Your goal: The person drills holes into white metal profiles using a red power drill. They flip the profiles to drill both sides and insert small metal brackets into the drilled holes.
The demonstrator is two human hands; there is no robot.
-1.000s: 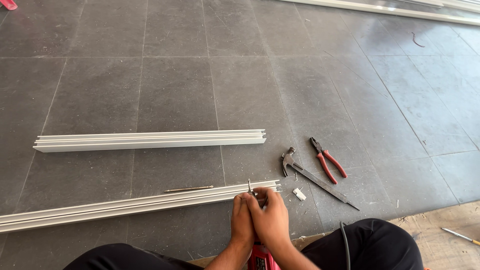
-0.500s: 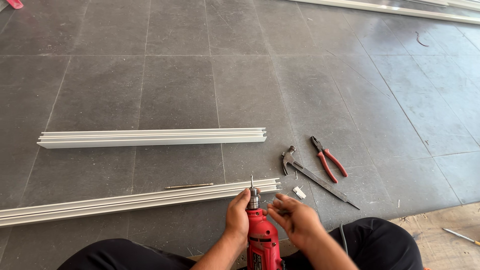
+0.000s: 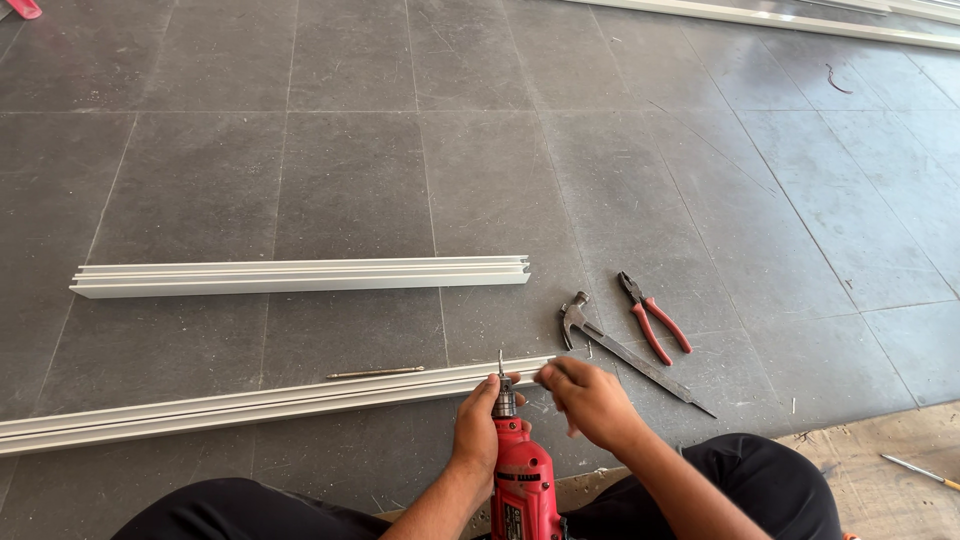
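The grey tiled floor (image 3: 350, 180) carries two long white metal channel rails (image 3: 300, 276) (image 3: 230, 405), a claw hammer (image 3: 575, 320), red-handled pliers (image 3: 655, 320), a flat metal file (image 3: 650, 372) and, seemingly, a thin rod (image 3: 375, 373).

open tiles ahead, hammer (image 3: 575, 318) and pliers (image 3: 652, 315) crowd right side

Claw hammer (image 3: 573, 318), red-handled pliers (image 3: 652, 318), flat file (image 3: 650, 374), shorter white channel (image 3: 300, 276), grey tiled floor (image 3: 480, 130).
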